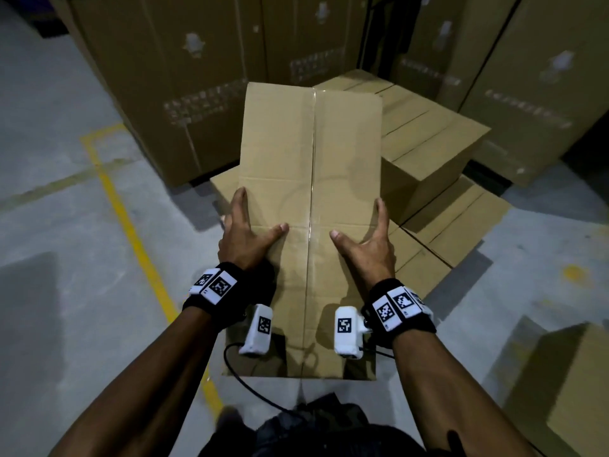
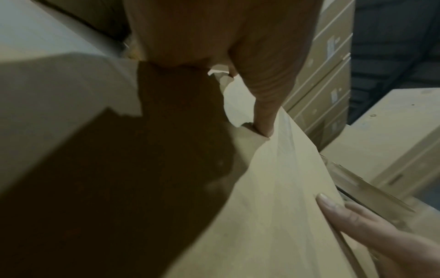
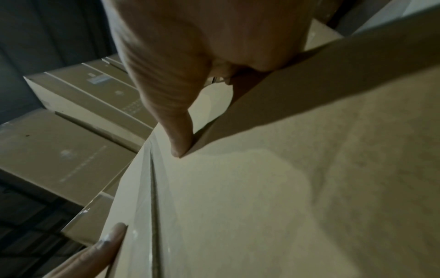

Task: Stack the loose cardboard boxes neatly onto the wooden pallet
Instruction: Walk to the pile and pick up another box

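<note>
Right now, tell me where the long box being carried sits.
In the head view the long box sits centre frame, held between the left hand and right hand, above the low stacked boxes ahead.

Grey concrete floor (image 1: 59, 199) crossed by a yellow painted line (image 1: 131, 232) at left; tall printed cartons (image 1: 184, 103) form a wall at the far side.

Only blurred, unreadable print on the stacked cartons (image 1: 194, 110).
</note>
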Motion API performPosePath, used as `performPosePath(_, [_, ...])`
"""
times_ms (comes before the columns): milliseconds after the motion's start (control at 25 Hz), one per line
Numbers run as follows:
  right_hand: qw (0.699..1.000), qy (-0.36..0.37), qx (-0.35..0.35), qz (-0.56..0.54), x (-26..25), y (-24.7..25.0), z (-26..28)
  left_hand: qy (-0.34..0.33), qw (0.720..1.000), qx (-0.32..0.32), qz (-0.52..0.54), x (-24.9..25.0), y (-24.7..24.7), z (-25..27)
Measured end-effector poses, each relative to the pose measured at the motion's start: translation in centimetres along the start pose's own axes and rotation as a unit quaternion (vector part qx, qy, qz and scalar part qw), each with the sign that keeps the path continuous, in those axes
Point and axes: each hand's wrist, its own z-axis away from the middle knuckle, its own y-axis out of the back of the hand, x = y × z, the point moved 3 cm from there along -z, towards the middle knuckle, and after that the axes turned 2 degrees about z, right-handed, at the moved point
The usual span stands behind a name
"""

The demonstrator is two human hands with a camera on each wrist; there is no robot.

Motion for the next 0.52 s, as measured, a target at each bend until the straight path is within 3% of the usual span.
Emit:
performPosePath(240, [0.994,-0.054,0.098,0.001,0.6,-2.4,-3.1,-0.036,0.994,-0.103,0.013,-0.2,-3.4,-7.7])
performPosePath(520, [0.961,-0.156,0.228,-0.015,0.1,-6.1,-1.8,-0.098,0.957,-0.273,-0.006,-0.7,-5.8,-14.5])
